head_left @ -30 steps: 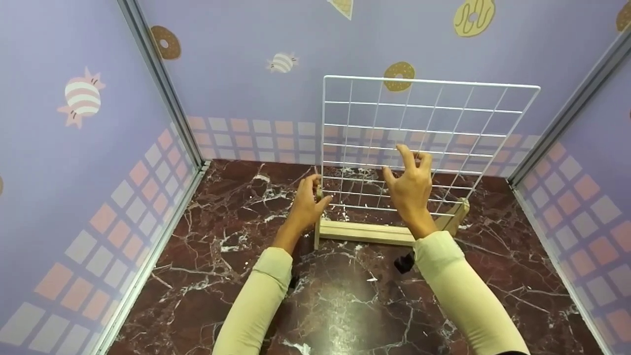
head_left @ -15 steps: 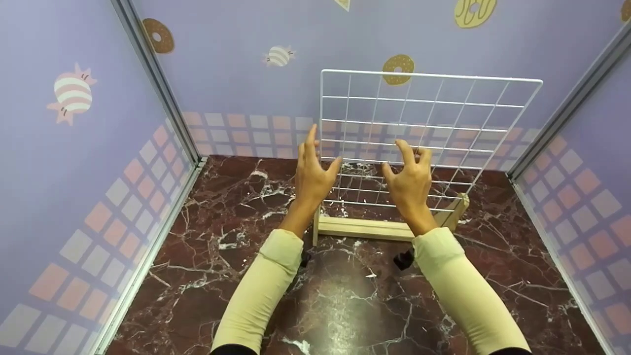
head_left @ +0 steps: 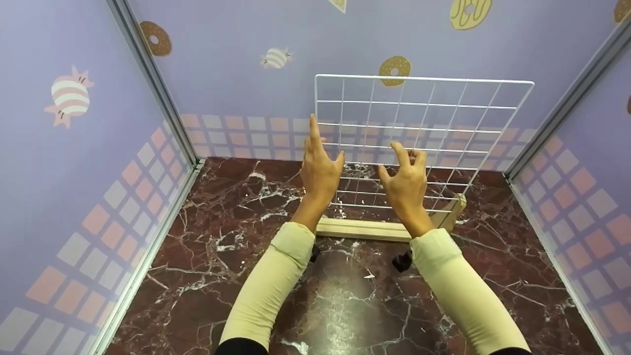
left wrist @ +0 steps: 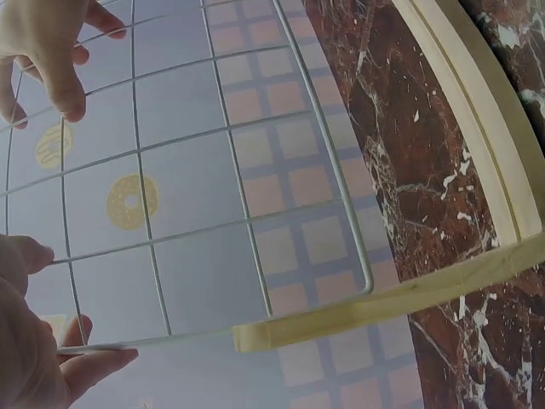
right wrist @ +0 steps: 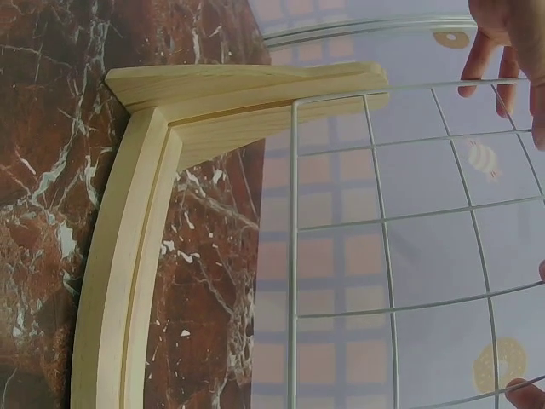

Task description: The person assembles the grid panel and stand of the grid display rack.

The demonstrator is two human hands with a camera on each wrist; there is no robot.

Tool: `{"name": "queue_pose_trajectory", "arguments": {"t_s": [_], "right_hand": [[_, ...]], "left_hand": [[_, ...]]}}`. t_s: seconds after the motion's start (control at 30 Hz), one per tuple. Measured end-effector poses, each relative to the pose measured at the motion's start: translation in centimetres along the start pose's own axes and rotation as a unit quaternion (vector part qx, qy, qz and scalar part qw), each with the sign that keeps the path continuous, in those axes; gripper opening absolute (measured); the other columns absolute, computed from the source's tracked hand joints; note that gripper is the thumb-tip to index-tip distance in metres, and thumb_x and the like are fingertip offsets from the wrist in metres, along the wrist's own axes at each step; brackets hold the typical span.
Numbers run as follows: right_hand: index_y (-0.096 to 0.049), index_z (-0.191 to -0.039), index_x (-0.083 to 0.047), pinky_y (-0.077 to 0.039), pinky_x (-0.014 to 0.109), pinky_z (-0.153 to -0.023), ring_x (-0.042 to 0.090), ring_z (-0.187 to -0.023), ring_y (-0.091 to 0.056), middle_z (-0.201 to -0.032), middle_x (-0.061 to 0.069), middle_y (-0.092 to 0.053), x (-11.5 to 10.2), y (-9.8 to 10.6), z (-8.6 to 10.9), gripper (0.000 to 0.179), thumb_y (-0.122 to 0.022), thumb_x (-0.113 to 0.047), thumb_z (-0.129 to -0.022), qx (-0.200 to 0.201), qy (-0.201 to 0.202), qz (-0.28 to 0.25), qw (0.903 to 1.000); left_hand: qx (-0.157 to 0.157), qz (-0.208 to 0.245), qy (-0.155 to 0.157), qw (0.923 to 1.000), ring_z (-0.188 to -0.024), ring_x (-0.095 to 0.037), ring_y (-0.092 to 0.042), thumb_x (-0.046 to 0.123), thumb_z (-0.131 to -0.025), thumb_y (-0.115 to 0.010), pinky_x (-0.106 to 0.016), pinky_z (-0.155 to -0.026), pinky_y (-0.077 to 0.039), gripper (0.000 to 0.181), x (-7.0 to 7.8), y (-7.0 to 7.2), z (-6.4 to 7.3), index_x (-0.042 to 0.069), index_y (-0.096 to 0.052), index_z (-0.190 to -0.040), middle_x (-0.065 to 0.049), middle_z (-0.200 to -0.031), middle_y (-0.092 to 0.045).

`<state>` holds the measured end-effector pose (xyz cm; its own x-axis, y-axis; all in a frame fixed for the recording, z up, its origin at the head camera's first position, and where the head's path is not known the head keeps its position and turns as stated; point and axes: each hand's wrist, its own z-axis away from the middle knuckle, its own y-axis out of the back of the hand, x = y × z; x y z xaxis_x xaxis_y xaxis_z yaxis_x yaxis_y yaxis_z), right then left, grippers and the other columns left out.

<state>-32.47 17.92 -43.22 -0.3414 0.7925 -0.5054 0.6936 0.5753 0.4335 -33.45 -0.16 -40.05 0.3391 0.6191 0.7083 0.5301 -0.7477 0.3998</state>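
A white wire grid panel [head_left: 424, 103] stands upright before me, its lower edge at a pale wooden stand [head_left: 365, 229] with a grooved crossbar and side pieces. My left hand [head_left: 319, 172] holds the panel's left edge, thumb on the near side and index finger pointing up along the edge wire. In the left wrist view, that hand's fingers [left wrist: 98, 368] straddle the edge wire. My right hand [head_left: 406, 185] grips wires in the panel's lower middle with bent fingers and thumb. In the right wrist view, a wooden side piece [right wrist: 255, 89] overlaps the panel's lower corner.
The stand is on a dark red marbled surface [head_left: 236, 276] strewn with small white flecks. Lilac walls [head_left: 222, 84] enclose it at the back and sides, with metal rails [head_left: 157, 88] at the corners. A black object [head_left: 402, 261] shows near my right sleeve.
My left hand has moved up from the stand's left side piece to the panel's left edge and now holds it there. My right hand stays on the panel's wires.
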Motion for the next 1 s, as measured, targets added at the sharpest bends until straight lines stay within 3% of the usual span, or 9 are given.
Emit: {"name": "queue_pose_trajectory", "arguments": {"t_s": [0.4, 0.6, 0.83, 1.0], "right_hand": [[-0.057, -0.139, -0.019, -0.057, 0.052, -0.073, 0.039, -0.097, -0.061, -0.119, 0.024, -0.051, 0.0, 0.6, 0.1, 0.06, -0.08, -0.021, -0.083, -0.026, -0.003, -0.004, 0.9997], [-0.045, -0.149, -0.02, -0.054, 0.049, -0.065, 0.036, -0.087, -0.056, -0.116, 0.023, -0.051, 1.0, 1.5, 0.2, 0.069, -0.075, -0.024, -0.087, -0.007, -0.001, -0.005, 1.0], [-0.05, -0.143, -0.019, -0.049, 0.042, -0.069, 0.03, -0.083, -0.052, -0.106, 0.022, -0.052, 2.2, 2.8, -0.1, 0.056, -0.069, -0.018, -0.09, 0.055, 0.007, -0.039, 0.9977], [-0.052, -0.138, -0.016, -0.047, 0.039, -0.088, 0.032, -0.097, -0.051, -0.108, 0.024, -0.049, 3.4, 4.4, -1.5, 0.053, -0.07, -0.013, -0.088, 0.13, 0.019, -0.062, 0.9893]], "left_hand": [[0.016, -0.009, -0.023, 0.9996, -0.082, -0.025, -0.069, 0.015, -0.085, -0.08, -0.028, -0.063, -0.058, 0.099, -0.2, -0.4, -0.1, 0.012, -0.019, -0.163, -0.011, -0.121, -0.064], [0.009, -0.008, -0.029, 0.9995, -0.08, -0.024, -0.067, 0.015, -0.086, -0.08, -0.027, -0.061, -0.058, 0.098, 0.0, -0.5, -0.1, 0.01, -0.02, -0.163, -0.012, -0.117, -0.063], [-0.001, 0.003, -0.01, 0.9999, -0.077, -0.021, -0.063, 0.014, -0.086, -0.079, -0.026, -0.062, -0.057, 0.1, 0.1, -0.2, -0.3, 0.015, -0.016, -0.163, -0.011, -0.11, -0.062], [-0.013, 0.028, 0.0, 0.9995, -0.081, -0.021, -0.063, 0.014, -0.087, -0.078, -0.025, -0.064, -0.057, 0.101, -0.3, 0.0, -0.3, 0.018, -0.013, -0.164, -0.012, -0.112, -0.06]]}}
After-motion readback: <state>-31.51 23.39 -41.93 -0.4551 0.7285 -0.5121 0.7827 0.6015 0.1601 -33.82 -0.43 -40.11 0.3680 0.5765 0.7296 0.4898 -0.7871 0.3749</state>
